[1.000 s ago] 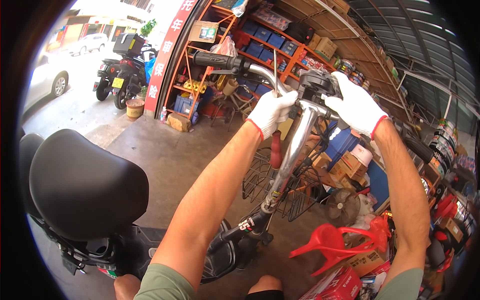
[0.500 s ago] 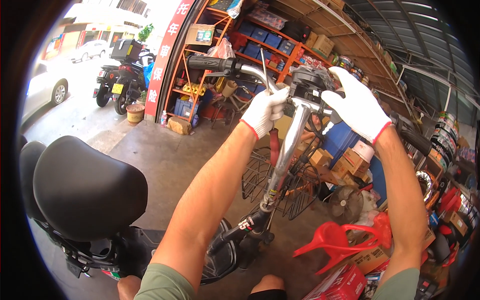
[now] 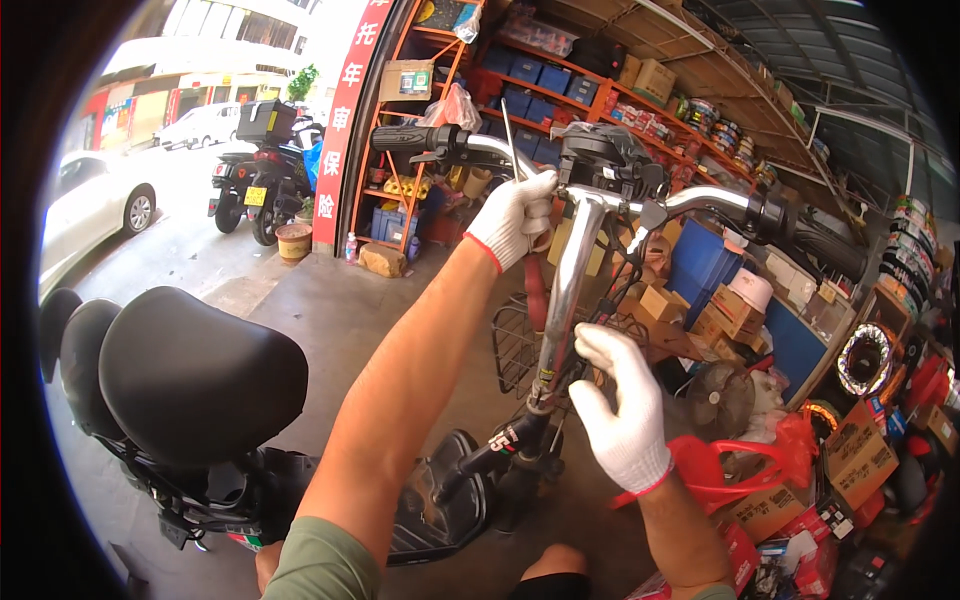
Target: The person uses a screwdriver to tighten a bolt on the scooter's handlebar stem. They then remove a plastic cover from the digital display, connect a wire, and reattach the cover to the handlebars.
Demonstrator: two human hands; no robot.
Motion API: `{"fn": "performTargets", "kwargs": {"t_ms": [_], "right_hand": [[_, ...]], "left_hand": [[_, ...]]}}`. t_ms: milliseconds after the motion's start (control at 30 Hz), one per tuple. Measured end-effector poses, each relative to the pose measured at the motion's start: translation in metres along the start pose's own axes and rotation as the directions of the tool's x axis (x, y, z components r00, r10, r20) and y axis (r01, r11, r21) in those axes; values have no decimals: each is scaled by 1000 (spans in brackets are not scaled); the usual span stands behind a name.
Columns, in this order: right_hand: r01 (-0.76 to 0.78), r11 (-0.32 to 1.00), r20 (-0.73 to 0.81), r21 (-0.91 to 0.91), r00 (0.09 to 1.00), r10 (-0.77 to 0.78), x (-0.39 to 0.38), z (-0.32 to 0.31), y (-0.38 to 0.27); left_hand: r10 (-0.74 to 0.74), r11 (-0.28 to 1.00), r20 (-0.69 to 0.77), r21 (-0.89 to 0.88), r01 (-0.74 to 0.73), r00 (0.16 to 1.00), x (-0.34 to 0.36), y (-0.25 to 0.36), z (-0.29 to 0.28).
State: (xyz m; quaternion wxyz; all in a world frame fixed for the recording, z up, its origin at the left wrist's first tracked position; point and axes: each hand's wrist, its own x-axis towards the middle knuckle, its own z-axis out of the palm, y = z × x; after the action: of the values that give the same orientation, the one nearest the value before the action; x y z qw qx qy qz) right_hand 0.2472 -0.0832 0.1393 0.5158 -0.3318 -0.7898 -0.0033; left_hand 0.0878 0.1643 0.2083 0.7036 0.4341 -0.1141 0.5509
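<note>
My left hand (image 3: 518, 215), in a white knit glove, is closed on a thin metal rod (image 3: 509, 135) that points upward beside the handlebar. Below the fist hangs a dark red, handle-like piece (image 3: 536, 295); I cannot tell whether it belongs to the rod. The fist is against the left side of the handlebar centre, near the black display unit (image 3: 598, 155) on top of the chrome stem (image 3: 570, 270). My right hand (image 3: 625, 405), also gloved, is to the right of the lower stem with fingers apart and nothing in it. The right handlebar (image 3: 715, 198) and its black grip show fully.
A black padded scooter seat (image 3: 205, 375) stands at left, with a wire basket (image 3: 515, 345) behind the stem. At right lie a red plastic chair (image 3: 740, 460), cardboard boxes (image 3: 860, 455) and a fan (image 3: 720, 398). Orange shelves (image 3: 600, 100) stand behind; a car (image 3: 95, 215) is outside.
My right hand has left the right side of the display unit and dropped down beside the lower stem. My left hand keeps its hold on the rod. The view has shifted slightly.
</note>
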Motion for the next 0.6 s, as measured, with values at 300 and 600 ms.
{"fn": "performTargets", "kwargs": {"t_ms": [300, 600], "right_hand": [[-578, 645, 119, 500, 784, 610, -123, 113, 46], [-228, -138, 265, 964, 766, 586, -132, 172, 27]], "left_hand": [[-114, 859, -246, 463, 220, 963, -122, 7, 17], [-35, 693, -355, 665, 279, 934, -144, -37, 48]]}}
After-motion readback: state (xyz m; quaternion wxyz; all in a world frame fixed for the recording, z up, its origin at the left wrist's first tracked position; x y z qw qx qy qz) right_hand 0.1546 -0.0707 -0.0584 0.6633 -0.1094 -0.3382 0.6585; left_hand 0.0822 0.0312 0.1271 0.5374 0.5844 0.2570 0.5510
